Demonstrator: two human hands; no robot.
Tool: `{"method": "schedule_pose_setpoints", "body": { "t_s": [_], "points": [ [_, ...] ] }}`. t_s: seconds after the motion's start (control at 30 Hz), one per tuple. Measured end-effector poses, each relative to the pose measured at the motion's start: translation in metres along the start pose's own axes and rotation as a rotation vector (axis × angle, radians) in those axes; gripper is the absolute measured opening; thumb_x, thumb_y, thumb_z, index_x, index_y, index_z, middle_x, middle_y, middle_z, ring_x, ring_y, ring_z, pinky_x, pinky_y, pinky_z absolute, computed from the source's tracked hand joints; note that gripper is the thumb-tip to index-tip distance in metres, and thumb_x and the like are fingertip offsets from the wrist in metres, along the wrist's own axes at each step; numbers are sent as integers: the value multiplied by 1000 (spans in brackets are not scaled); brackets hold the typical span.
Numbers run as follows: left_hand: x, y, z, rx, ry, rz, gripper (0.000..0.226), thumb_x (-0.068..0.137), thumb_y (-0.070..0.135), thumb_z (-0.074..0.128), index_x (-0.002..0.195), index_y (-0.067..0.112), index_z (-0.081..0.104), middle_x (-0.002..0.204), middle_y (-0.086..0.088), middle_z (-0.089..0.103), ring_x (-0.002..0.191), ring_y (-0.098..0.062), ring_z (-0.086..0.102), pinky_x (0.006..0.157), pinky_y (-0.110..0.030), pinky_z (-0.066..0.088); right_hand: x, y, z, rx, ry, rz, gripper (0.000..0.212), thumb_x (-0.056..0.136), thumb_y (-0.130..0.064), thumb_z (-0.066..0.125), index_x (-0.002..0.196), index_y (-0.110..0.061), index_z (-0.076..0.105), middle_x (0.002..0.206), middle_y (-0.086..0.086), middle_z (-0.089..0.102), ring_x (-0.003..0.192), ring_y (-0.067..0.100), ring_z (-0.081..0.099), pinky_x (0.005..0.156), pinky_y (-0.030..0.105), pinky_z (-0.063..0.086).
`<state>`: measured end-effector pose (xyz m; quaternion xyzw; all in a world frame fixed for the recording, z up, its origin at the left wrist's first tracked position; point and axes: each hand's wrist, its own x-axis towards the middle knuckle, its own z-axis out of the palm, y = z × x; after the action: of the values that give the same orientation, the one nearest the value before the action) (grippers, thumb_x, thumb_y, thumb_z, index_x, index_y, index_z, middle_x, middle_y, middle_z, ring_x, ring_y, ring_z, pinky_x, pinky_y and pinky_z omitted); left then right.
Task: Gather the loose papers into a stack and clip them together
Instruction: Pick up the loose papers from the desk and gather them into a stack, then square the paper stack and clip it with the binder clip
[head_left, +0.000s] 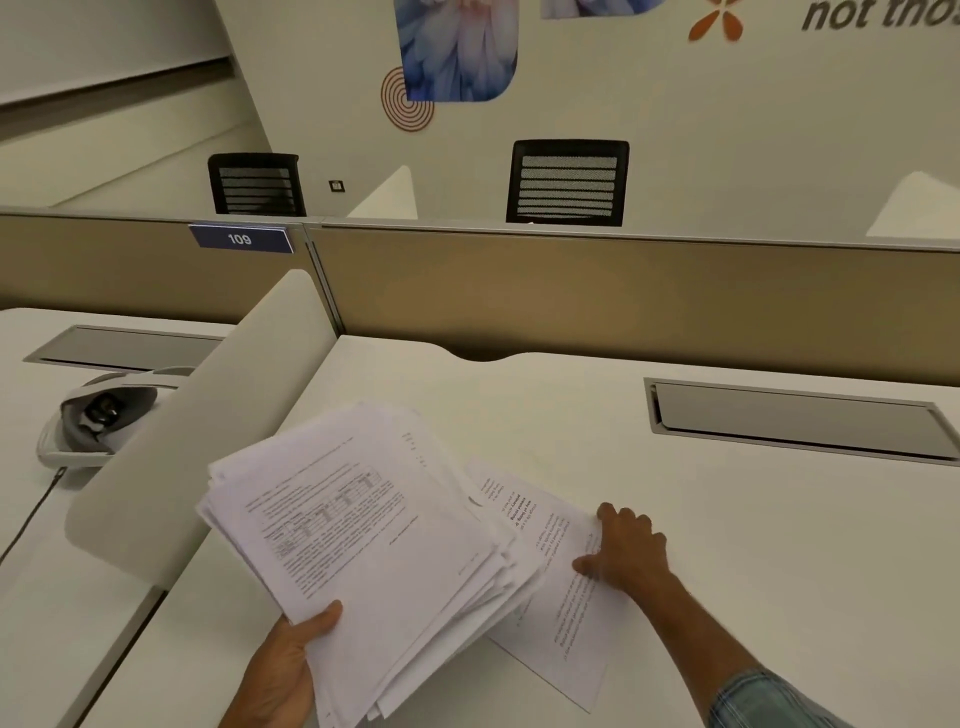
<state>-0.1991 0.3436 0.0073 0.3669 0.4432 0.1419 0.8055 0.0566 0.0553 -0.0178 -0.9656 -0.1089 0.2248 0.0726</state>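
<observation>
A thick, uneven stack of printed white papers (374, 540) is lifted off the white desk (727, 545) and tilted, its sheets fanned out at the edges. My left hand (283, 670) grips the stack's near left corner, thumb on top. A loose printed sheet (566, 613) lies flat on the desk, partly under the stack's right edge. My right hand (626, 551) is on the right edge of that sheet, fingers curled over it and thumb pressing on the paper. No clip is visible.
A grey cable hatch (795, 415) is set into the desk at the right. A white curved divider (208, 415) borders the desk on the left, with a white headset (98, 415) and cable beyond it. A tan partition (623, 296) closes the back.
</observation>
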Motion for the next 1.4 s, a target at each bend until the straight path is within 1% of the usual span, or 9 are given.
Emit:
{"method": "schedule_pose_setpoints", "body": {
  "t_s": [0.13, 0.3, 0.53, 0.67, 0.87, 1.03, 1.13, 1.23, 1.4],
  "points": [
    [-4, 5, -2, -95, -1, -60, 47, 96, -4, 52, 142, 6, 54, 137, -19, 59, 101, -32, 63, 75, -39, 60, -6, -3, -3, 144, -69, -31, 58, 79, -40, 76, 127, -18, 52, 128, 4, 64, 116, 25, 61, 98, 39, 51],
    [-16, 3, 2, -143, -37, -105, 40, 86, -2, 62, 124, 9, 65, 132, -17, 65, 84, -31, 78, 70, -42, 63, -23, 16, -12, 684, -137, -50, 17, 83, -10, 63, 94, -2, 72, 102, 22, 74, 86, 27, 74, 74, 42, 61],
    [-35, -9, 33, -221, -164, -175, 95, 48, -2, 90, 137, 10, 61, 138, -17, 63, 126, -39, 61, 112, -58, 41, -101, 45, -57, 1236, -44, -71, 17, 97, -13, 63, 110, -16, 73, 97, 7, 81, 82, 23, 76, 62, 28, 58],
    [-51, -24, 68, -186, -225, -171, 70, 72, -2, 68, 140, 9, 57, 141, -20, 60, 133, -40, 53, 120, -55, 30, -134, 52, -67, 1404, -25, -120, 16, 97, -15, 64, 109, -18, 74, 99, 5, 81, 85, 26, 73, 65, 31, 58],
    [-75, -40, 119, -57, -284, -127, 64, 71, -5, 65, 133, 11, 59, 134, -21, 64, 125, -42, 58, 113, -57, 37, -153, 69, -73, 1201, 45, -147, 30, 92, -14, 61, 94, -40, 76, 94, 8, 71, 74, 4, 67, 84, 27, 57],
    [-94, -53, 147, 63, -369, -137, 74, 57, -2, 85, 126, 9, 62, 120, -22, 73, 118, -43, 61, 110, -58, 41, -169, 103, -71, 1217, -126, -271, 31, 103, 4, 44, 131, 13, 56, 126, 28, 65, 110, 36, 64, 71, 17, 53],
    [-99, -55, 161, 151, -407, -82, 89, 36, 2, 96, 119, 9, 66, 114, -19, 76, 116, -41, 64, 112, -56, 40, -178, 130, -82, 1351, -80, -194, 38, 107, -17, 45, 143, -5, 50, 146, 17, 54, 113, 17, 52, 82, 12, 37],
    [-99, -50, 176, 300, -477, 12, 76, 53, 5, 92, 124, 9, 64, 112, -12, 78, 110, -35, 69, 102, -47, 49, -167, 138, -108, 1280, -213, -34, 53, 101, -55, 34, 131, -21, 62, 130, 7, 71, 116, 23, 68, 100, 35, 50],
    [-111, -42, 208, 524, -608, 194, 52, 75, 16, 82, 125, 14, 65, 114, -6, 78, 102, -24, 76, 82, -32, 61, -161, 155, -139, 1249, -206, -239, 34, 92, -39, 67, 124, -27, 67, 117, -6, 77, 110, 20, 72, 96, 43, 57]
  ]
}}
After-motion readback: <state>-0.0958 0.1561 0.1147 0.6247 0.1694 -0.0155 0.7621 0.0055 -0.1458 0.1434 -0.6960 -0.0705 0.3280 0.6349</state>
